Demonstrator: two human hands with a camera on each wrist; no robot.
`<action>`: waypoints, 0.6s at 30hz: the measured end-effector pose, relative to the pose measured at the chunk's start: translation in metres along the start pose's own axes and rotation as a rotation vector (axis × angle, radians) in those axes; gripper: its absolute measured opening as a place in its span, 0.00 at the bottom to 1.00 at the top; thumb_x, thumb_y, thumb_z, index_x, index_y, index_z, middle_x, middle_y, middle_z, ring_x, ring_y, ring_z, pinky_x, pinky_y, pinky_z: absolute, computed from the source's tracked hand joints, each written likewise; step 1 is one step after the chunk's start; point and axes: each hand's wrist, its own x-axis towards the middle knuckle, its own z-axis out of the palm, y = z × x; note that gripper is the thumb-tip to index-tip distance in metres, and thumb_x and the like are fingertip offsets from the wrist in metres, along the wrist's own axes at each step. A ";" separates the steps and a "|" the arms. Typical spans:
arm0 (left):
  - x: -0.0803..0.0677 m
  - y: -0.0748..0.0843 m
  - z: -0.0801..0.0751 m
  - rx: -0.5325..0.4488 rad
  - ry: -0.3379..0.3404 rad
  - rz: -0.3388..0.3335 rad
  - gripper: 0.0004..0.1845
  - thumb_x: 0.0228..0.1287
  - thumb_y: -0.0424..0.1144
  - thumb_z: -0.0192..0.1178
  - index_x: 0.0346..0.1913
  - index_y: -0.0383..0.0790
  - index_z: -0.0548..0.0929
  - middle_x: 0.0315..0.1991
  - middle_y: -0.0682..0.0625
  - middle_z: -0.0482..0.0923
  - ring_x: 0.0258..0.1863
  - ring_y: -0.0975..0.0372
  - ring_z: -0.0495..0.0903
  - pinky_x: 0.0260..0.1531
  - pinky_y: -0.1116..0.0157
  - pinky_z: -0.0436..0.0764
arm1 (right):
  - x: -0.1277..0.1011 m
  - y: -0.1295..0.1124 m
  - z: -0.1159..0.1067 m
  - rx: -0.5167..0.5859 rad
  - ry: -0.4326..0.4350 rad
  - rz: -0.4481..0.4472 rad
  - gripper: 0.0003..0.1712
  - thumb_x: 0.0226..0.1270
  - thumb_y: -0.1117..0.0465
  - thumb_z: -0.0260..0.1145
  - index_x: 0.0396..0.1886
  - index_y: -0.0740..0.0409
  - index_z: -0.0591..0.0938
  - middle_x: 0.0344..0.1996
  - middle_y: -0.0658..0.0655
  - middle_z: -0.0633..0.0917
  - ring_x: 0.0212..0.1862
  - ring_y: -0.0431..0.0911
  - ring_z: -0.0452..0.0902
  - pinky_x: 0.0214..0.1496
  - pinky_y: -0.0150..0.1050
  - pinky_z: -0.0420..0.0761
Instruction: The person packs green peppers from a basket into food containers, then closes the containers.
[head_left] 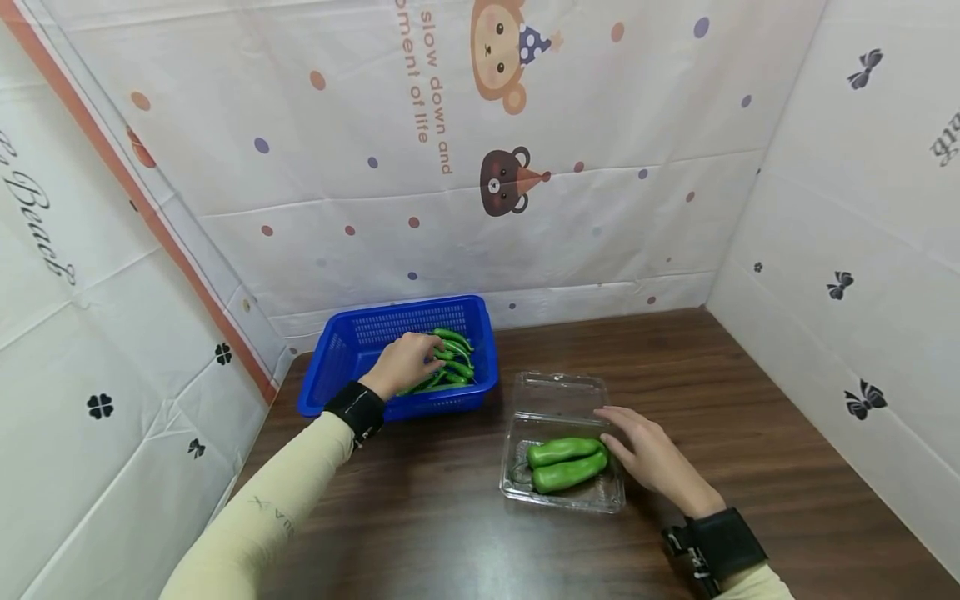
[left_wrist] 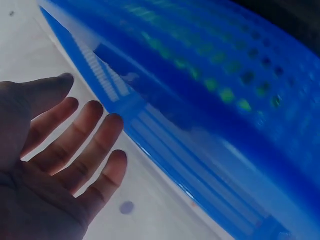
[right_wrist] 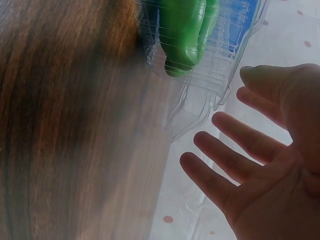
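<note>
The left hand reaches into the blue basket at about ten o'clock on the table, fingers spread and loose over the slim green chillies, grasping nothing. The right hand, also relaxed, rests at three o'clock of the clear plastic tray, which holds two fat green peppers.

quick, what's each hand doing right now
Left hand: open, over thin green peppers in blue plastic basket.
Right hand: open, holding nothing, beside clear plastic clamshell box.
</note>
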 end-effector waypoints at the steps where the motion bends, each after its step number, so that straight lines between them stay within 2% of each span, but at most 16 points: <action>1: 0.001 -0.004 -0.001 0.001 -0.020 -0.011 0.12 0.67 0.36 0.70 0.51 0.38 0.87 0.34 0.48 0.86 0.32 0.59 0.84 0.34 0.59 0.84 | 0.000 0.000 0.000 0.000 0.001 0.001 0.25 0.71 0.68 0.69 0.66 0.64 0.79 0.61 0.70 0.80 0.61 0.64 0.78 0.58 0.60 0.79; 6: 0.003 -0.020 -0.004 -0.003 -0.143 -0.103 0.17 0.65 0.35 0.71 0.55 0.35 0.86 0.35 0.46 0.86 0.34 0.57 0.85 0.37 0.56 0.85 | -0.001 0.001 0.000 0.003 0.006 0.003 0.25 0.71 0.68 0.69 0.66 0.64 0.79 0.61 0.70 0.80 0.61 0.64 0.78 0.58 0.60 0.79; 11: 0.005 -0.027 -0.003 0.009 -0.264 -0.194 0.21 0.66 0.38 0.72 0.59 0.33 0.84 0.40 0.44 0.86 0.38 0.55 0.85 0.41 0.54 0.85 | -0.002 0.001 -0.001 0.001 0.011 0.008 0.24 0.71 0.68 0.69 0.66 0.64 0.79 0.61 0.69 0.81 0.60 0.63 0.79 0.57 0.60 0.80; 15: 0.005 -0.029 -0.005 0.024 -0.320 -0.252 0.23 0.66 0.39 0.72 0.60 0.33 0.83 0.46 0.40 0.86 0.41 0.53 0.85 0.44 0.53 0.84 | -0.003 0.001 -0.002 0.002 0.013 0.004 0.24 0.71 0.68 0.68 0.65 0.65 0.79 0.61 0.69 0.80 0.61 0.64 0.79 0.58 0.60 0.80; 18: 0.004 -0.030 -0.007 0.035 -0.340 -0.279 0.23 0.66 0.39 0.72 0.60 0.32 0.83 0.53 0.37 0.83 0.49 0.48 0.84 0.48 0.50 0.83 | -0.003 0.001 -0.002 0.002 0.017 -0.001 0.24 0.71 0.68 0.68 0.65 0.65 0.79 0.61 0.69 0.80 0.60 0.64 0.79 0.57 0.60 0.80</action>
